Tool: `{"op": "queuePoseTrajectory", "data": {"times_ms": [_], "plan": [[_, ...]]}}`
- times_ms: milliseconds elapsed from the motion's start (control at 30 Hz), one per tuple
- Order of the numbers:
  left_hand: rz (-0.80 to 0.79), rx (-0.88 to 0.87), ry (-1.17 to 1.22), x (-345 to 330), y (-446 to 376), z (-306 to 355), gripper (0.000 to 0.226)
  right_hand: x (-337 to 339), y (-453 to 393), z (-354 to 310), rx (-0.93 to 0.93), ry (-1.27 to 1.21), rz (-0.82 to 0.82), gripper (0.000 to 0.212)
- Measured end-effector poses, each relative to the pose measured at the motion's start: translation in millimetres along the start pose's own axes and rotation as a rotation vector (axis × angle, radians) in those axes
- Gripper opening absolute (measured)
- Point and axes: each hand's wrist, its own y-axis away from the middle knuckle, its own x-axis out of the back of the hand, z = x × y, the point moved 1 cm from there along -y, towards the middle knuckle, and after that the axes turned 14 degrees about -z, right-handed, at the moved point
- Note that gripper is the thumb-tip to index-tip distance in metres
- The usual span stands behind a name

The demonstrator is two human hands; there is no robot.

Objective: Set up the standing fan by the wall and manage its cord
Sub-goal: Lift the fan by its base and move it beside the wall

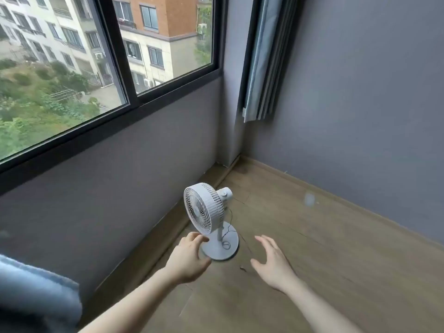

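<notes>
A small white standing fan [204, 207] stands upright on the wooden floor, close to the grey wall under the window. Its round base [222, 248] rests flat. A thin dark cord [228, 227] hangs down beside the pole and lies curled on the base. My left hand [189, 257] is stretched out just below the fan's grille, fingers relaxed, holding nothing; whether it touches the grille I cannot tell. My right hand [271, 261] hovers to the right of the base, apart from it, with fingers spread and empty.
A large dark-framed window [115, 92] fills the left wall. A blue-grey curtain [266, 58] hangs in the corner. The grey right wall [360, 104] meets the wooden floor [312, 248] at a skirting board. Blue fabric [36, 292] lies at the bottom left.
</notes>
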Motion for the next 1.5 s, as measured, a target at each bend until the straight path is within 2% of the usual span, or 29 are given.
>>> {"op": "queuePoseTrajectory", "data": {"times_ms": [133,333,533,767,933,1300,1500], "plan": [[-0.168,0.018,0.043,-23,-19,8,0.062,-18,-2,10,-0.114,-0.024,-0.110,0.069],[-0.257,0.064,0.064,-37,-60,21,0.062,7,-22,41,-0.163,-0.023,-0.116,0.067],[-0.244,0.169,0.175,-41,-111,48,0.062,51,-66,76,-0.106,-0.003,-0.152,0.065],[-0.177,0.343,0.336,-57,-166,90,0.058,106,-135,129,-0.041,0.064,-0.319,0.064],[-0.190,0.422,0.377,-64,-179,99,0.058,119,-167,139,-0.052,0.092,-0.391,0.064],[-0.322,0.451,0.330,-68,-257,50,0.057,90,-215,149,-0.143,0.053,-0.422,0.063],[-0.397,0.547,0.336,-123,-312,6,0.061,46,-280,174,-0.188,0.043,-0.493,0.061]]}}
